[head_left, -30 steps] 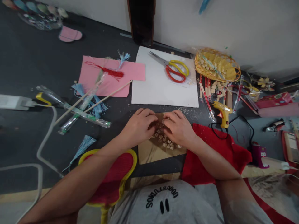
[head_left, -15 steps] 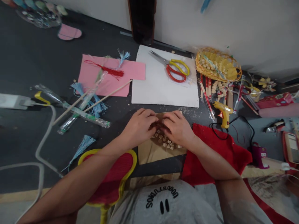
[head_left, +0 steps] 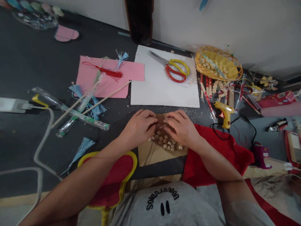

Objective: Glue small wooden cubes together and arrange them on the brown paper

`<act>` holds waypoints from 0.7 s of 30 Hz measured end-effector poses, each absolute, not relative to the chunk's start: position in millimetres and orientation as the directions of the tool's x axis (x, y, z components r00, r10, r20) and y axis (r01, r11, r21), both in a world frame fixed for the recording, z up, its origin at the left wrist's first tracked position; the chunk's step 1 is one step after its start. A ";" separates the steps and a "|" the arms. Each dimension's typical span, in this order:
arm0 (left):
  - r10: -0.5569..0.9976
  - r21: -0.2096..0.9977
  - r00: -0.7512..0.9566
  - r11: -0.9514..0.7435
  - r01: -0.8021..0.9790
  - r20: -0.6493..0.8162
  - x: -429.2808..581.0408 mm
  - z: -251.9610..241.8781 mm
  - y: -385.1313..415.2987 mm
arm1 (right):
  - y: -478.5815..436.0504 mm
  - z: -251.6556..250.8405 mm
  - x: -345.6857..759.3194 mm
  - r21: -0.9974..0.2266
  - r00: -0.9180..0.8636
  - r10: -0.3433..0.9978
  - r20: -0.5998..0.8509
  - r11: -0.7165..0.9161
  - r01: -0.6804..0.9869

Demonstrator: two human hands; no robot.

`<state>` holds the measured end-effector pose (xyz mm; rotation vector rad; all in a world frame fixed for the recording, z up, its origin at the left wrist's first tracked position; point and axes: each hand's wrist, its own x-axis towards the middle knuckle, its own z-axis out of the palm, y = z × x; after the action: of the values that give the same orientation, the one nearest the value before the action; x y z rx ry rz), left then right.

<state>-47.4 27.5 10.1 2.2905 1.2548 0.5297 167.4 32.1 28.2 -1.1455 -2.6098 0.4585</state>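
Small pale wooden pieces (head_left: 169, 146), several of them flower-like or blocky, lie on a brown board (head_left: 150, 155) right in front of me. My left hand (head_left: 138, 125) is over the board's left edge, fingers curled toward the thumb; whatever is in them is hidden. Facing it from the right, my right hand (head_left: 180, 125) has its fingers bent down and closed at a small wooden piece (head_left: 166, 120) near the fingertips. A gap of bare board shows between the hands. Some pieces lie partly covered by the fingers.
Beyond the board are a white sheet (head_left: 155, 91) with red-and-yellow scissors (head_left: 176, 69), and pink paper (head_left: 134, 70) with tassels. A yellow glue gun (head_left: 225, 114) and wicker basket (head_left: 199, 67) stand right. Red cloth (head_left: 221, 157) lies under my right forearm.
My hands have drawn slightly apart, so more of the board and wooden pieces shows between them. The whole view has shifted a little to the left.
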 end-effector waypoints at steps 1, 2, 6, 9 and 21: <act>0.858 0.575 0.501 -0.466 0.672 0.109 -47.6 9.9 27.3 | 32.3 28.4 168.0 -0.386 -0.654 0.750 0.103 0.636 0.668; 0.860 0.580 0.499 -0.463 0.670 0.109 -47.7 9.7 27.1 | 32.6 28.5 168.6 -0.389 -0.650 0.754 0.101 0.631 0.671; 0.867 0.592 0.483 -0.455 0.665 0.124 -48.0 8.1 26.9 | 34.3 30.1 171.8 -0.391 -0.641 0.761 0.102 0.623 0.677; 0.878 0.601 0.459 -0.443 0.665 0.138 -47.7 7.2 27.2 | 36.6 32.1 175.2 -0.398 -0.621 0.774 0.124 0.612 0.683; 0.877 0.576 0.472 -0.435 0.692 0.095 -45.2 11.1 25.9 | 47.2 43.8 194.8 -0.389 -0.533 0.814 0.233 0.580 0.716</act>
<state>-45.2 25.9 11.1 2.2596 1.3039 0.5330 194.8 47.2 43.8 -1.2351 -2.4255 0.3471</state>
